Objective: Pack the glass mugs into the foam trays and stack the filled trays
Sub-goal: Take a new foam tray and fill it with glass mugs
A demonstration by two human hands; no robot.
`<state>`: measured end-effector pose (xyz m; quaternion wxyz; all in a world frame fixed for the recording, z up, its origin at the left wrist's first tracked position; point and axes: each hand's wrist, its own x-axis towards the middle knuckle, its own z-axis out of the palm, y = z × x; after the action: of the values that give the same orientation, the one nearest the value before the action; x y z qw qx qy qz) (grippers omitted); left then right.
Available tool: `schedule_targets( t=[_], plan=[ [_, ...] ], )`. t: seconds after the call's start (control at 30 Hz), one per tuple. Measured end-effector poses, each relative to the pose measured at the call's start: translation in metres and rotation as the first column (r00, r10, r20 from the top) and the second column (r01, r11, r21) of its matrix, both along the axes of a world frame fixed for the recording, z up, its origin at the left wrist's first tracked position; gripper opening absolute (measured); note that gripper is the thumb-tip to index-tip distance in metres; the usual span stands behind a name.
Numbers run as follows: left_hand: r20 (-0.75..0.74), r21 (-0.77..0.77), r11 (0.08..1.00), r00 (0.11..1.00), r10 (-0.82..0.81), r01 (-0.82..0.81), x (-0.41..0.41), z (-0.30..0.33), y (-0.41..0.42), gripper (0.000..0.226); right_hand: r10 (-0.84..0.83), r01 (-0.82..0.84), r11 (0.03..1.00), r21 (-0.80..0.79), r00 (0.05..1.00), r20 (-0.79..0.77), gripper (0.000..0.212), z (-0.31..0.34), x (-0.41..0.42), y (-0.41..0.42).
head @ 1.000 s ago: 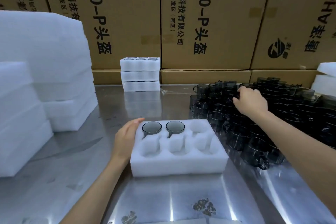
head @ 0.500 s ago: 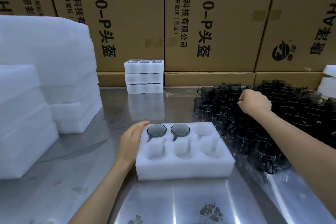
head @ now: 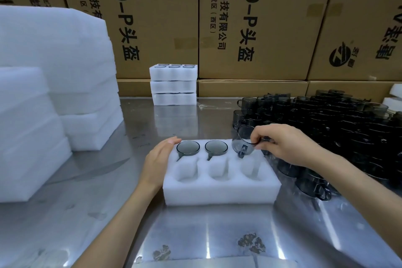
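A white foam tray (head: 219, 191) with six pockets lies on the steel table in front of me. Two smoky glass mugs (head: 188, 148) (head: 216, 147) sit in its far left and far middle pockets. My right hand (head: 282, 143) pinches a third glass mug (head: 242, 142) by its rim, tilted just over the far right pocket, handle toward me. My left hand (head: 159, 159) rests flat against the tray's left side with fingers straight. A dense crowd of loose dark glass mugs (head: 330, 128) covers the table at the right.
Three filled foam trays (head: 174, 85) are stacked at the back of the table against cardboard boxes (head: 250, 19). Tall piles of empty foam trays (head: 54, 85) stand at the left. More foam pieces (head: 394, 95) show at the far right edge.
My right hand has left the mug pile with one mug and carried it left and toward me to the tray's far right pocket. The left hand stays on the tray.
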<state>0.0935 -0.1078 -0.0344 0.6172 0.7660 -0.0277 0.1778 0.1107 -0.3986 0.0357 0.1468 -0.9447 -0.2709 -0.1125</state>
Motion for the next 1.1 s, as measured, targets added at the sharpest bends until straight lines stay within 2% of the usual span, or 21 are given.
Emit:
schedule_targets(
  t=[0.1,0.33,0.43,0.5,0.6,0.7,0.8,0.9,0.97,1.1],
  plan=[
    [0.004,0.050,0.999,1.000,0.003,-0.003,0.002,-0.002,0.001,0.029,-0.014,0.021,0.987,-0.158,0.999,0.048,0.013,0.006,0.003,0.001],
    [0.021,0.084,0.996,1.000,-0.003,0.001,0.002,-0.002,0.001,0.033,0.017,0.025,0.937,-0.349,0.993,0.118,0.018,0.018,0.008,0.018],
    [0.021,0.063,0.998,1.000,-0.022,0.021,0.001,0.001,0.001,0.022,0.031,0.040,0.895,-0.444,0.988,0.151,0.019,0.013,0.009,0.022],
    [0.032,0.105,0.994,0.999,-0.024,0.020,0.001,0.004,0.002,0.019,-0.004,0.038,0.920,-0.390,0.996,0.086,0.017,0.013,0.008,0.018],
    [0.067,0.262,0.964,0.995,-0.070,0.050,0.001,0.015,0.001,0.021,-0.051,0.041,0.958,-0.284,0.998,-0.028,0.011,0.009,0.008,0.011],
    [0.061,0.469,0.871,0.978,-0.201,0.150,-0.001,0.030,-0.012,0.026,-0.024,0.017,0.996,-0.090,0.997,-0.074,0.023,0.001,0.007,0.006],
    [0.025,0.690,0.687,0.941,-0.337,0.228,-0.002,0.043,-0.043,0.042,0.003,-0.002,0.997,0.079,1.000,-0.018,0.051,-0.007,0.001,0.007],
    [-0.097,0.858,0.434,0.916,-0.389,0.275,0.002,0.046,-0.072,0.058,-0.024,0.026,1.000,0.015,0.995,-0.094,0.059,-0.025,-0.005,0.012],
    [-0.161,0.898,0.323,0.907,-0.389,0.299,0.006,0.043,-0.079,0.061,-0.058,0.054,0.998,-0.038,0.992,-0.110,0.058,-0.036,-0.008,0.015],
    [-0.205,0.881,0.323,0.894,-0.399,0.346,0.008,0.036,-0.074,0.061,-0.068,0.061,0.996,-0.071,0.993,-0.100,0.057,-0.039,-0.008,0.017]
  ],
)
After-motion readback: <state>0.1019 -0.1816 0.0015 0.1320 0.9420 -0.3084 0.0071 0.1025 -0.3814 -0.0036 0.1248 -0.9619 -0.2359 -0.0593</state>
